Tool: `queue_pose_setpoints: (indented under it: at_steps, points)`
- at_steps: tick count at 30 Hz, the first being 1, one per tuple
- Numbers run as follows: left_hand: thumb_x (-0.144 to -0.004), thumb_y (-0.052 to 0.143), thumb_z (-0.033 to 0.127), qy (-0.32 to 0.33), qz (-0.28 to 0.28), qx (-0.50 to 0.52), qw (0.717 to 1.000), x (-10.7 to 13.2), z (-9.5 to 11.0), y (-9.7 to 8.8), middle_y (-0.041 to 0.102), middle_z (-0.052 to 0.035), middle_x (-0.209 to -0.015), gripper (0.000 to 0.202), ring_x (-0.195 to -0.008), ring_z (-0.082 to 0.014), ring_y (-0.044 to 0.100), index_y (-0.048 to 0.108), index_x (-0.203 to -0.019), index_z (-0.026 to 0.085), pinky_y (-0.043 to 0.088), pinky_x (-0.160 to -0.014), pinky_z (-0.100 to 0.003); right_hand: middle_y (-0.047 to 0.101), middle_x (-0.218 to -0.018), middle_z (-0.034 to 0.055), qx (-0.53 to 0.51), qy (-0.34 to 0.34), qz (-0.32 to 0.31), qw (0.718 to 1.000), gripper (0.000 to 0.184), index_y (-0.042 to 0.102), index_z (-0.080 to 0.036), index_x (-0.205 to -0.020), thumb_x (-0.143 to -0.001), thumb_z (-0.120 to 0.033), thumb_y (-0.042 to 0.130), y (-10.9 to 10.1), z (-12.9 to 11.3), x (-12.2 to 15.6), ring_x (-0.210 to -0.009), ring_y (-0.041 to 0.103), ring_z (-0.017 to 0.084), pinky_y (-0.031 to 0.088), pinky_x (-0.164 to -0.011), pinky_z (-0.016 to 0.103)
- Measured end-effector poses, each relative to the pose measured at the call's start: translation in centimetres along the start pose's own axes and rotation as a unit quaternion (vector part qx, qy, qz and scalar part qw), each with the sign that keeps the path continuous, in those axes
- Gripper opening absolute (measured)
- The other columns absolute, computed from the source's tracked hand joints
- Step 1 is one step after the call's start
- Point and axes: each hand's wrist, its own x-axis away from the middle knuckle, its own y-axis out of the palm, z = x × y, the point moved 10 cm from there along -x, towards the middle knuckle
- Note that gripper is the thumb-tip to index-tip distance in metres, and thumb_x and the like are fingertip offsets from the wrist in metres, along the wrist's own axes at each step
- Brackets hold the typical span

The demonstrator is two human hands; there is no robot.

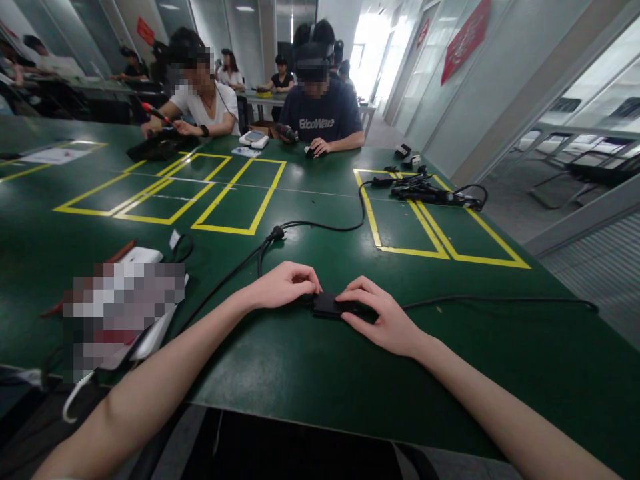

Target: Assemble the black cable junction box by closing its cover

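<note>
A black power adapter lies on the green table in front of me, with black cable running off to both sides. At its left end my left hand is closed, thumb and finger pinched by the cable end; what exactly they grip is hidden. My right hand has its fingers around the adapter's right end, index on top and thumb at the near side. From there a black cable stretches right across the table. Left of my left hand, a looped cable with a plug lies on the surface.
Yellow tape rectangles mark the green table. Bundled black cables and adapters lie at the far right. White devices and a blurred object sit at the left. Across the table, two people handle tools.
</note>
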Motion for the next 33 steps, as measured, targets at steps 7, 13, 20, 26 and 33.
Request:
queue_pose_setpoints:
  at_steps: [7, 13, 20, 26, 33]
  points:
    - [-0.079, 0.064, 0.018, 0.067, 0.003, -0.093, 0.993, 0.7, 1.8, 0.3, 0.076, -0.0022, -0.081, 0.008, -0.073, -0.014, 0.068, 0.071, -0.081, 0.014, 0.052, -0.072, -0.024, 0.06, -0.11, 0.0089, 0.021, -0.008, -0.028, 0.999, 0.034, 0.065, -0.022, -0.121, -0.087, -0.017, 0.072, 0.7, -0.2, 0.1, -0.099, 0.065, 0.022, 0.059, -0.081, 0.036]
    - [-0.081, 0.067, 0.021, 0.076, 0.01, -0.132, 0.988, 0.9, 2.4, 0.4, 0.076, -0.0003, -0.08, 0.009, -0.074, -0.0145, 0.069, 0.073, -0.086, 0.016, 0.051, -0.073, -0.024, 0.058, -0.11, 0.0084, 0.05, -0.007, -0.032, 0.998, 0.046, 0.062, -0.024, -0.132, -0.087, -0.014, 0.07, 1.1, -0.3, 0.1, -0.097, 0.064, 0.022, 0.06, -0.08, 0.035]
    - [-0.081, 0.064, 0.023, 0.087, 0.008, -0.296, 0.951, 1.5, 3.6, 1.2, 0.072, 0.0006, -0.084, 0.01, -0.077, -0.0176, 0.066, 0.067, -0.091, 0.021, 0.044, -0.069, -0.027, 0.061, -0.109, 0.0107, 0.147, -0.039, -0.025, 0.988, 0.045, 0.06, -0.021, -0.136, -0.091, -0.02, 0.066, 1.1, -1.1, 0.3, -0.092, 0.064, 0.023, 0.059, -0.074, 0.036]
    - [-0.073, 0.068, 0.022, 0.109, -0.017, -0.383, 0.917, 1.9, 4.2, 3.2, 0.068, -0.0024, -0.093, 0.027, -0.086, -0.0221, 0.065, 0.056, -0.097, 0.022, 0.048, -0.073, -0.03, 0.065, -0.117, 0.0186, 0.249, -0.076, -0.018, 0.965, 0.035, 0.06, -0.014, -0.132, -0.1, -0.027, 0.054, 1.4, -2.3, 0.5, -0.096, 0.064, 0.027, 0.058, -0.079, 0.042]
    - [-0.08, 0.065, 0.018, 0.066, -0.003, -0.437, 0.897, 1.1, 3.4, 4.1, 0.07, -0.0075, -0.1, 0.026, -0.098, -0.0272, 0.066, 0.054, -0.104, 0.02, 0.05, -0.088, -0.038, 0.069, -0.123, 0.0184, 0.238, -0.06, -0.027, 0.969, 0.036, 0.059, -0.015, -0.138, -0.105, -0.027, 0.047, 1.5, -1.9, 0.3, -0.103, 0.068, 0.028, 0.058, -0.088, 0.045]
